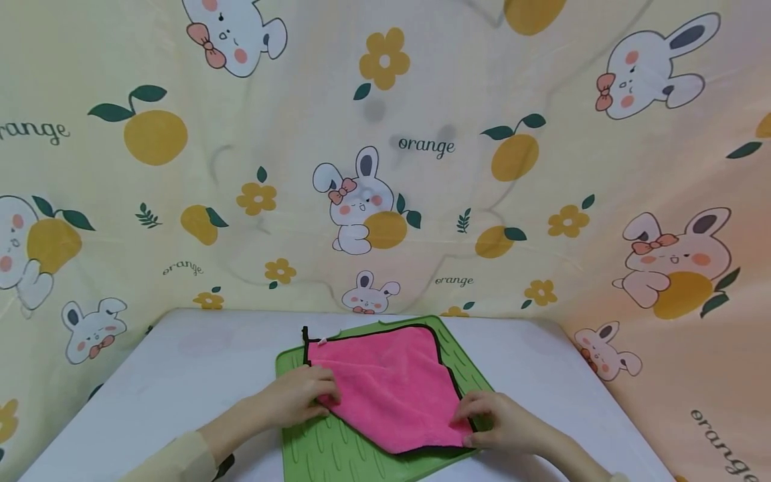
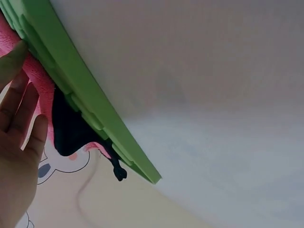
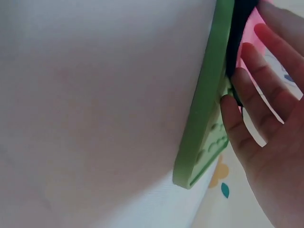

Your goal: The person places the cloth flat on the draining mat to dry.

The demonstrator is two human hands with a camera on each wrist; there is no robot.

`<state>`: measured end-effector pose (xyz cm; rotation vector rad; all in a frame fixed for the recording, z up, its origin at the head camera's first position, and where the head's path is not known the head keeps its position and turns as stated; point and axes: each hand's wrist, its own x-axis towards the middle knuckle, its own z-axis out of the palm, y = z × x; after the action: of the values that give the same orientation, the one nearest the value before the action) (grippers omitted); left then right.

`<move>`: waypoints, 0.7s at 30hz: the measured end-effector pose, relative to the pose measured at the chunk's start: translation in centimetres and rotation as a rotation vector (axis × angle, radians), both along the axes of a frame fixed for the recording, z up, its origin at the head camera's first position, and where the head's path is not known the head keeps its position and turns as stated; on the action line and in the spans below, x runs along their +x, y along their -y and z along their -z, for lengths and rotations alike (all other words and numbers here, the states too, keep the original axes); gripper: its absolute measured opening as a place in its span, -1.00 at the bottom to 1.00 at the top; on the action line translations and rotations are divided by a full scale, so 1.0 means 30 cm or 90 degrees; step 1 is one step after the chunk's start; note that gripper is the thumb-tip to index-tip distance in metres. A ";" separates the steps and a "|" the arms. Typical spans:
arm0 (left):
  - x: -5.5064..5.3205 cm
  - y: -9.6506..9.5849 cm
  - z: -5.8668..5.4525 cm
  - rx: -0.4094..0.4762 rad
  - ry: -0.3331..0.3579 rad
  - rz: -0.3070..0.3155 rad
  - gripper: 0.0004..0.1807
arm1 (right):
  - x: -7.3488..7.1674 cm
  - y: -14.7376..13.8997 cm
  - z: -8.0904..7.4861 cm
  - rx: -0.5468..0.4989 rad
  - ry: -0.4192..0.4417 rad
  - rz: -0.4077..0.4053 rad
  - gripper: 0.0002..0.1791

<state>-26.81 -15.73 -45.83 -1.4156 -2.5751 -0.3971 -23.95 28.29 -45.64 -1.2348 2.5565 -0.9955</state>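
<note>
A pink cleaning cloth [image 1: 385,388] with black edging lies spread over a green ridged board [image 1: 337,445], its black hanging loop [image 1: 305,333] at the far left corner. My left hand [image 1: 304,395] pinches the cloth's left edge, with the fingers over the pink side and the thumb lower, near the board. At the near right corner my right hand [image 1: 500,422] holds the edge between thumb and forefinger. In the right wrist view the other fingers [image 3: 261,102] are spread beside the board's rim. Black edging [image 2: 71,126] droops in a fold in the left wrist view.
The board rests on a white table [image 1: 211,368]. Behind and to the right hangs a cream curtain [image 1: 421,87] printed with rabbits and oranges. A small dark object [image 1: 225,466] shows beside the left sleeve [image 1: 187,455].
</note>
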 end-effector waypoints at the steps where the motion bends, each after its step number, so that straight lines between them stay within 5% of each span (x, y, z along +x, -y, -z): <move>1: -0.004 -0.001 0.003 -0.003 0.000 -0.003 -0.80 | 0.000 -0.002 0.001 0.008 -0.004 -0.003 -0.74; 13: -0.011 -0.012 0.011 0.004 0.004 -0.030 -0.93 | 0.006 0.017 0.014 0.034 -0.096 -0.035 -0.90; 21: 0.000 -0.011 -0.018 0.070 0.078 -0.065 -0.96 | 0.012 0.032 0.019 0.062 -0.107 -0.017 -0.86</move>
<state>-26.83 -15.39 -45.28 -1.2533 -2.6616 -0.6181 -23.60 27.34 -46.20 -1.3771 2.6688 -0.7822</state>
